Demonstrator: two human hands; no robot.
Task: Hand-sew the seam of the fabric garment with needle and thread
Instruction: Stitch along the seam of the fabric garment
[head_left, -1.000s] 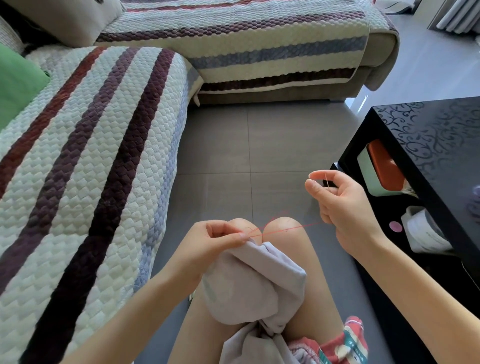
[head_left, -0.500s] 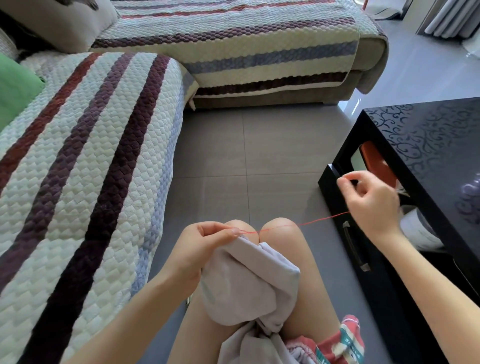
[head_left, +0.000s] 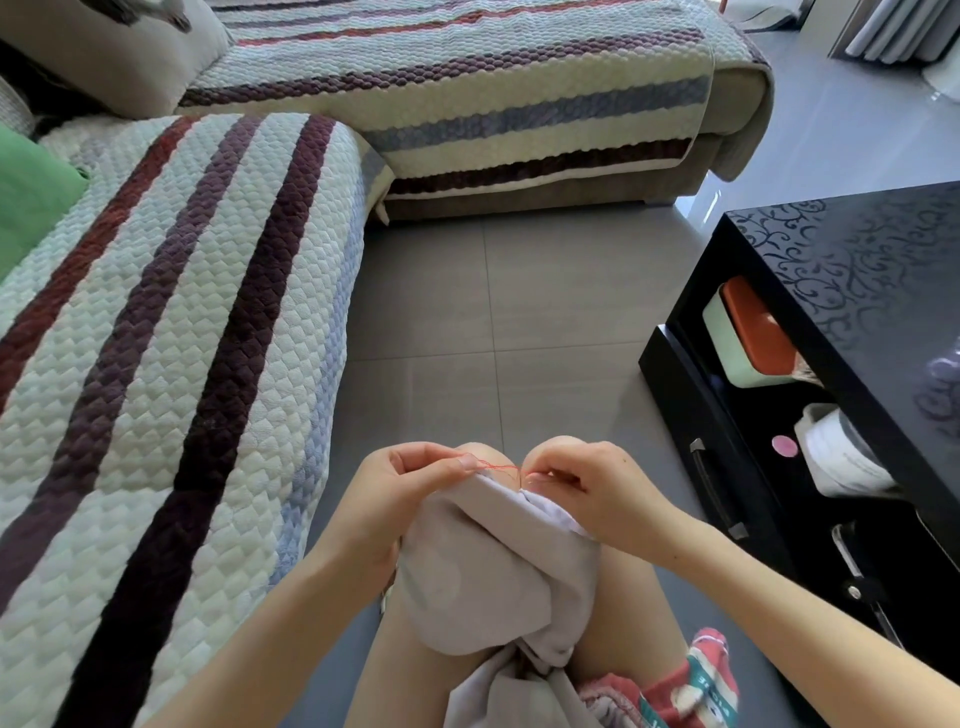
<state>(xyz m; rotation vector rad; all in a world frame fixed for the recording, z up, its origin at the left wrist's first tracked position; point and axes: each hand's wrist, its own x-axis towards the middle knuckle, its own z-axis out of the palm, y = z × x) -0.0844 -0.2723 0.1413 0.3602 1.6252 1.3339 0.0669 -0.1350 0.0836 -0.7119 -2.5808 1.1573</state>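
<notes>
A pale lilac garment (head_left: 493, 561) lies bunched over my knees. My left hand (head_left: 400, 488) pinches its top edge between thumb and forefinger. My right hand (head_left: 587, 483) is down at the same edge, just to the right, its fingertips pinched together at the seam. A short loop of red thread (head_left: 501, 467) runs between the two hands along the fabric's edge. The needle is too small to make out under my right fingertips.
A striped quilted sofa (head_left: 171, 338) fills the left side and the back. A black coffee table (head_left: 852, 291) stands at the right, its lower shelf holding an orange-lidded box (head_left: 753, 332) and a paper roll (head_left: 841, 457). Grey tiled floor (head_left: 493, 312) lies between them.
My right hand has come back from the far right, where it held the thread taut, down to the fabric's edge beside my left hand. The thread has gone slack and short.
</notes>
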